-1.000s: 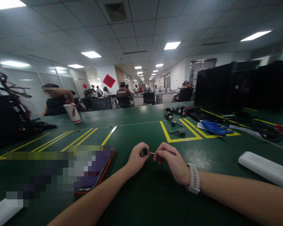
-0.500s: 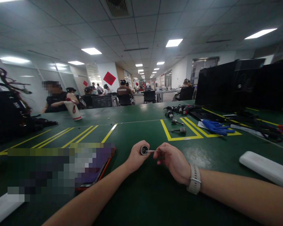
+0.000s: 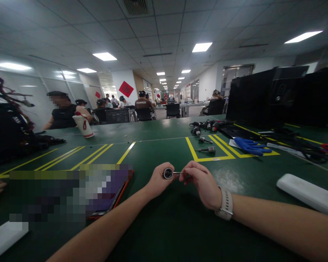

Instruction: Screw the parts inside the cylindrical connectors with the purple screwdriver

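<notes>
- Take the cylindrical part (image 3: 168, 174) as reference: held above the desk (image 3: 158, 225), inside the left hand (image 3: 157, 181), with the dark open end toward the camera.
- Note the left grip: clamped around the cylindrical part.
- Note the grip of the right hand (image 3: 200, 180), just right of the cylindrical part: pinched at the fingertips on a thin rod (image 3: 177, 173).
- Check rod direction: pointing left, toward the right side of the cylindrical part. Cannot tell from this view whether touching, entering or stopping just short.
- Brace the cylindrical part firmly in the left palm to prevent rolling or twisting.
- Guide the rod with small finger movements; avoid levering from the wrist.
- Apply light, even pressure. On any slip, stop and realign, to protect rim and fingers.
- Tilt the cylindrical part slightly for a clearer view of the contact point.
- Leave undisturbed the two shafted parts (image 3: 210, 150), beyond and right of the cylindrical part, and the blue glove (image 3: 248, 146), farther right.
</notes>
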Available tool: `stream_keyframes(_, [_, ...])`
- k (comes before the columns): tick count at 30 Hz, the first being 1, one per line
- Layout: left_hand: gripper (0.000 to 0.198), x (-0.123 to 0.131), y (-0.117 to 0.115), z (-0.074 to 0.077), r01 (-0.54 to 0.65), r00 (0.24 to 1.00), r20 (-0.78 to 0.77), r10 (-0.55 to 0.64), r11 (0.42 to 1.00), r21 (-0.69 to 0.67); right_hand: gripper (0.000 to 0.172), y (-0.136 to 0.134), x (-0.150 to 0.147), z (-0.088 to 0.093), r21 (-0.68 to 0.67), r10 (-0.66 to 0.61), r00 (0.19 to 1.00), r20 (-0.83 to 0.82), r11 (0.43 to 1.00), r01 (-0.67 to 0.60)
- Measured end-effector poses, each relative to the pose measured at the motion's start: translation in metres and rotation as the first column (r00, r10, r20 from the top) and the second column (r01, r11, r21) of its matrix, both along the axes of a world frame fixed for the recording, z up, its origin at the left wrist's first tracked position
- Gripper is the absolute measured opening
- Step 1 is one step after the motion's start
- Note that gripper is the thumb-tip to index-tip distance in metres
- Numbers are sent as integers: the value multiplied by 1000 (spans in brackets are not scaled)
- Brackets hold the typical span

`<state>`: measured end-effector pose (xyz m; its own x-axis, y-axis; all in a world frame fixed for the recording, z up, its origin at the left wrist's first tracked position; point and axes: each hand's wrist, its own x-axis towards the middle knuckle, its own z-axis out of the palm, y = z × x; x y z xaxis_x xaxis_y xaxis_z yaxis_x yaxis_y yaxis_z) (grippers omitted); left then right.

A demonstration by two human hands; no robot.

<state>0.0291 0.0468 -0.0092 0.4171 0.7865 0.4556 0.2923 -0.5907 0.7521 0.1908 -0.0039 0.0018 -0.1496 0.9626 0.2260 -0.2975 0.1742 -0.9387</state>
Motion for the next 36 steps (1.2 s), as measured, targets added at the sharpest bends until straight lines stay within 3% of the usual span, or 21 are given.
stream_keyframes(6, [18,0,2,-2,43,999,20,-42,998,-42,13,-5,3,6,189,-59,977,203,982,20])
stream_keyframes(10, [18,-1,3,-3,49,999,18,-49,997,-53,13,-6,3,5,212,-46,966,255,977,-10])
stream_keyframes(15, [14,-1,3,-3,58,998,-3,-58,996,-74,12,-1,1,2,133,-5,989,150,991,-15])
stream_keyframes(21, [20,-1,2,-3,78,997,15,-77,990,-115,10,4,0,0,-125,48,990,-133,990,-64])
stream_keyframes(27, [21,-1,3,-4,87,996,34,-83,987,-132,11,6,0,1,-236,62,986,-156,967,-99])
stream_keyframes(30, [19,-1,3,-4,85,996,37,-80,987,-137,10,5,0,2,-187,49,989,-140,980,-75])
stream_keyframes(36, [17,-1,3,-3,69,997,33,-65,985,-158,12,0,-1,3,58,-44,998,36,997,41])
